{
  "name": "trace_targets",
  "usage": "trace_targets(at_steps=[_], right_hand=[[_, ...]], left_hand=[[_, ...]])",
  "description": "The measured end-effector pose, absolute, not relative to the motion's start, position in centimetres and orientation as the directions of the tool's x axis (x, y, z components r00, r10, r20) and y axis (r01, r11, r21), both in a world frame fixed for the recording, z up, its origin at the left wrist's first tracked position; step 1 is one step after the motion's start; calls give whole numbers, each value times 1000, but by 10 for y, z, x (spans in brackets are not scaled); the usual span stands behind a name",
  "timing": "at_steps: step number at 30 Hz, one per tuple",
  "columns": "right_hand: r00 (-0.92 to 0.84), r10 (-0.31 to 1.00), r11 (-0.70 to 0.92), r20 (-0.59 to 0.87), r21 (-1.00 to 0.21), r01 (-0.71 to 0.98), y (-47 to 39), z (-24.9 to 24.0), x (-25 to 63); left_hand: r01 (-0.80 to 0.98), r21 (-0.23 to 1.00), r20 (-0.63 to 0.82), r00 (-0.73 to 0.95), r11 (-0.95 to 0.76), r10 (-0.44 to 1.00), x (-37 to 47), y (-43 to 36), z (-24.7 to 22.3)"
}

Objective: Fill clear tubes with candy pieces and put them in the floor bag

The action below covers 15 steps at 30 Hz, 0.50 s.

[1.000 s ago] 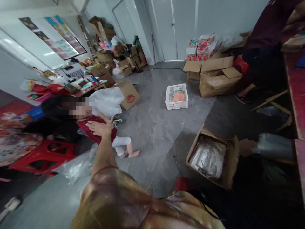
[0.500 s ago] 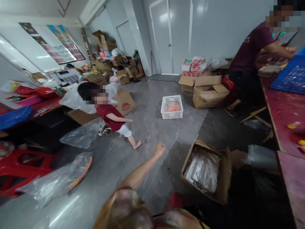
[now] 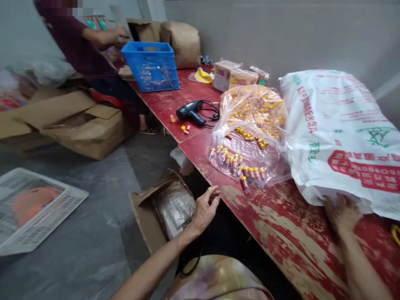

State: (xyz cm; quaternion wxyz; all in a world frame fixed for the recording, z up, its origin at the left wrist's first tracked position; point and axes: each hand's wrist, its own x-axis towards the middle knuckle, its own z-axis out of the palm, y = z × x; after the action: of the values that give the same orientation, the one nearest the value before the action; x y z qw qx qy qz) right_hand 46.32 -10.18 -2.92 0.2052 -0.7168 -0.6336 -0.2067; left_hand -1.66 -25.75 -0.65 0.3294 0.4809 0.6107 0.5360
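Observation:
My left hand (image 3: 205, 209) hangs in the air beside the edge of the red table (image 3: 275, 216), its fingers curled together; what they hold, if anything, is too small to tell. On the table, my right hand (image 3: 343, 212) lies spread at the lower edge of a large white printed sack (image 3: 340, 137), fingertips partly under it. Left of the sack, a clear plastic bag (image 3: 259, 108) holds many small yellow-capped tubes. Several tubes (image 3: 253, 173) lie at its mouth. A black heat gun or dryer (image 3: 192, 112) with a coiled cord rests farther back.
A blue crate (image 3: 153, 68) and wrapped boxes (image 3: 236, 75) stand at the back. Another person (image 3: 78, 46) works at the far left. On the floor are an open carton with plastic (image 3: 171, 204), a larger carton (image 3: 90, 129) and a white basket (image 3: 59, 208) with an orange item.
The view has swung right, from the floor and a child to the table. The white basket now sits at the left edge. My right hand has come into view at the sack.

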Motion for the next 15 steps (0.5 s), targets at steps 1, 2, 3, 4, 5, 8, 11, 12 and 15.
trace_targets(at_steps=[1, 2, 3, 4, 5, 8, 11, 12, 15], right_hand=[[140, 802, -119, 581, -74, 990, -101, -40, 467], [141, 783, -97, 605, -106, 990, -99, -49, 469], [121, 770, -57, 627, -121, 991, -97, -56, 469], [95, 757, -19, 646, -124, 992, -95, -62, 470], [78, 746, 7, 662, -125, 992, -93, -66, 471], [69, 733, 45, 677, -150, 988, -92, -70, 477], [59, 761, 102, 646, -208, 973, -95, -70, 482], [55, 776, 117, 628, -228, 967, -96, -70, 482], [104, 822, 70, 561, -280, 957, -105, -69, 475]], left_hand=[[279, 956, 160, -262, -84, 952, -5, -248, -1], [326, 937, 199, -201, -126, 959, 6, -239, 4], [375, 913, 224, -135, -160, 965, 14, -230, 8], [430, 885, 230, -66, -181, 971, 20, -222, 12], [488, 853, 210, 1, -184, 978, 25, -214, 16], [647, 751, 40, 155, -132, 987, 34, -194, 31], [704, 702, -42, 198, -112, 979, 39, -181, 47], [700, 703, -22, 199, -126, 980, 40, -176, 51], [696, 694, 106, 152, -182, 983, 37, -152, 58]])
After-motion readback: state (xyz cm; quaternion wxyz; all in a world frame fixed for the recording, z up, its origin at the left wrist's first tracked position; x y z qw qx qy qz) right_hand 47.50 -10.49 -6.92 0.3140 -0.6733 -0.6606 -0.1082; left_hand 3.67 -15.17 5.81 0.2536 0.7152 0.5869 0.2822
